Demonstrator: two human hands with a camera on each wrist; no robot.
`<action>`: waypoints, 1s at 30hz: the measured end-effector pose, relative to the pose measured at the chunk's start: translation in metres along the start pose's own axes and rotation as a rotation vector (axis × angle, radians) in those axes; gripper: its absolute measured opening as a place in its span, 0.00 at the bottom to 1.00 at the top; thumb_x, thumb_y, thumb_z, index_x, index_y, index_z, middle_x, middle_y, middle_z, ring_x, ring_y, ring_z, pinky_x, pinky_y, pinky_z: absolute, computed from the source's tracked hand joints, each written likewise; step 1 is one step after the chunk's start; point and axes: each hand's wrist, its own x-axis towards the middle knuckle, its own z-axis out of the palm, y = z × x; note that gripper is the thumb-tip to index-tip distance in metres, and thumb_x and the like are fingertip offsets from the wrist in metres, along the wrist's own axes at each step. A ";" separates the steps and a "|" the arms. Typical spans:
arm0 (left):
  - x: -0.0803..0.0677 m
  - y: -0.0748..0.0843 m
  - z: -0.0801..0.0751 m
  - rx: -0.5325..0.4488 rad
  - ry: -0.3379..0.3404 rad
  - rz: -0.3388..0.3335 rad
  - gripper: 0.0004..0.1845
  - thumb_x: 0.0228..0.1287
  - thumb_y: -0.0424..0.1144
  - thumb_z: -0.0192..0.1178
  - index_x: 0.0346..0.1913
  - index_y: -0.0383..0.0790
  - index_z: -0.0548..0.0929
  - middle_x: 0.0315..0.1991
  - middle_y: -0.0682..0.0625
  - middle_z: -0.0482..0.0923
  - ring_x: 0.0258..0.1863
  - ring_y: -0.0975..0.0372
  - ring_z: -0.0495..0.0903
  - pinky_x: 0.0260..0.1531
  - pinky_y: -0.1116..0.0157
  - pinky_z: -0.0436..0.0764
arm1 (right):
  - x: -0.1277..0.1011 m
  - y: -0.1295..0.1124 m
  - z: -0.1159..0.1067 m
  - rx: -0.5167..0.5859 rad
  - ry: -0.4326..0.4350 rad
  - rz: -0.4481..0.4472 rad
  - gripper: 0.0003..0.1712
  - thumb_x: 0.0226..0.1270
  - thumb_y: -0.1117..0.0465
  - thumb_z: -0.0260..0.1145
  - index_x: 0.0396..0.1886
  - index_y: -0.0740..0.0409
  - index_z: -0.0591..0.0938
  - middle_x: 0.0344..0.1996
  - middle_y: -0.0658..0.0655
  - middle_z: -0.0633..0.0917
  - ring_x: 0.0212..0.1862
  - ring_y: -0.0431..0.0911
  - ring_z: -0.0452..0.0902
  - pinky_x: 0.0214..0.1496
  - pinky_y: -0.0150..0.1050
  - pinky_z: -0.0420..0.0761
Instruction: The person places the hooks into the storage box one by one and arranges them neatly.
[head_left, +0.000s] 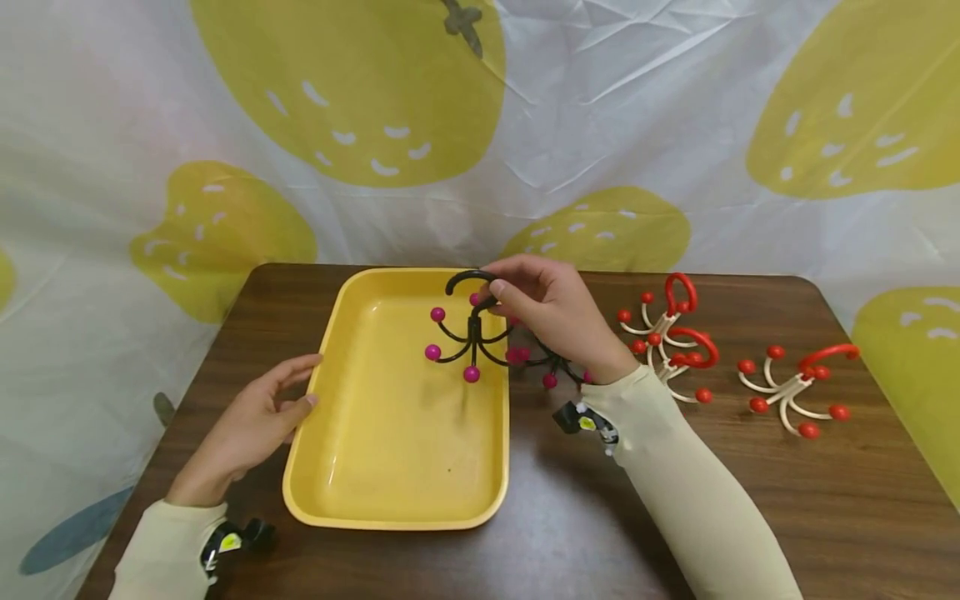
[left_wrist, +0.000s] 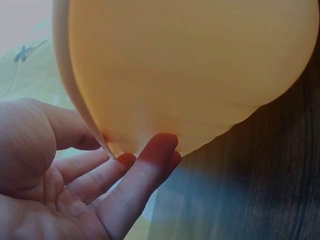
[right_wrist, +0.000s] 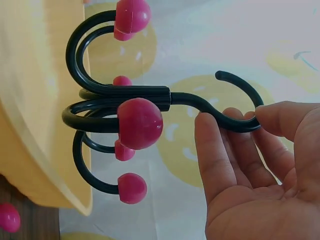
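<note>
A black multi-arm hook with magenta ball tips (head_left: pixel 471 333) (right_wrist: pixel 125 112) hangs over the right side of a yellow tray (head_left: pixel 390 492). My right hand (head_left: pixel 543 312) (right_wrist: pixel 250 165) pinches its top hook between thumb and fingers. Another black hook with magenta tips (head_left: pixel 551 367) lies on the table just right of the tray, partly hidden by that hand. My left hand (head_left: pixel 258 417) (left_wrist: pixel 75 175) rests with straight fingers against the outside of the tray's left wall (left_wrist: pixel 165 75).
Two white hooks with red tips (head_left: pixel 671 342) lie together right of my right hand, and a third (head_left: pixel 795 387) lies further right. The brown table (head_left: pixel 570 508) ends close behind the tray at a strawberry-print cloth backdrop (head_left: pixel 585 125).
</note>
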 end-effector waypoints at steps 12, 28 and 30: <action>-0.003 -0.001 0.000 0.001 0.008 -0.007 0.33 0.82 0.33 0.56 0.83 0.42 0.59 0.81 0.34 0.60 0.52 0.49 0.90 0.38 0.56 0.92 | 0.034 0.009 0.030 0.047 -0.016 -0.008 0.14 0.80 0.64 0.64 0.58 0.66 0.84 0.47 0.68 0.89 0.50 0.55 0.89 0.57 0.47 0.89; 0.000 -0.004 0.002 -0.026 0.005 -0.014 0.33 0.81 0.32 0.56 0.83 0.42 0.60 0.80 0.34 0.61 0.49 0.47 0.90 0.37 0.54 0.92 | 0.083 0.029 0.076 -0.020 -0.059 0.070 0.13 0.79 0.64 0.65 0.56 0.65 0.85 0.46 0.64 0.89 0.50 0.58 0.87 0.52 0.38 0.90; 0.001 -0.004 0.001 -0.017 0.010 -0.020 0.33 0.81 0.32 0.55 0.83 0.43 0.60 0.81 0.35 0.62 0.49 0.47 0.90 0.37 0.55 0.92 | 0.088 0.033 0.082 -0.017 -0.067 0.085 0.13 0.80 0.64 0.64 0.57 0.65 0.84 0.48 0.66 0.88 0.51 0.57 0.87 0.53 0.38 0.90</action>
